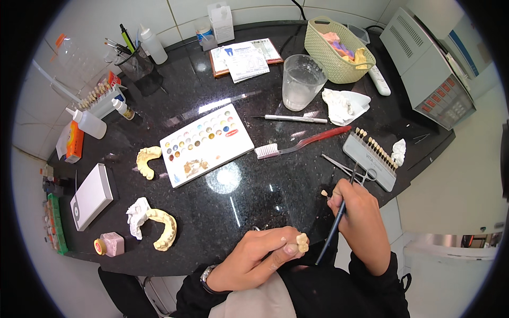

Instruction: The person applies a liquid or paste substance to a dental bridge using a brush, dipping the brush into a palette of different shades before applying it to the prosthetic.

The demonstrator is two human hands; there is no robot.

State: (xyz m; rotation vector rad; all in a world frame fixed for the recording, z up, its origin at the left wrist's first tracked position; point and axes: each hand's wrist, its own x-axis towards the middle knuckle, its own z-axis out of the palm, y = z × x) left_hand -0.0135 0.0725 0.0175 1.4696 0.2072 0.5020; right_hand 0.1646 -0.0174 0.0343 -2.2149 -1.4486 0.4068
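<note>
Black polished-stone counter (204, 225); at its near edge, left hand (260, 257) and right hand (358, 205), both curled nearly closed. The right grips a slim dark-blue rod (332, 230); the left pinches a small cream tooth-shaped piece (302, 243), which could drop if the thumb slipped.

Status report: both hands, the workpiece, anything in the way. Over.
Left hand: holding tooth piece. Right hand: gripping dark rod, small tooth at fingertips. Forceps and shade guide close beyond right hand.
</note>
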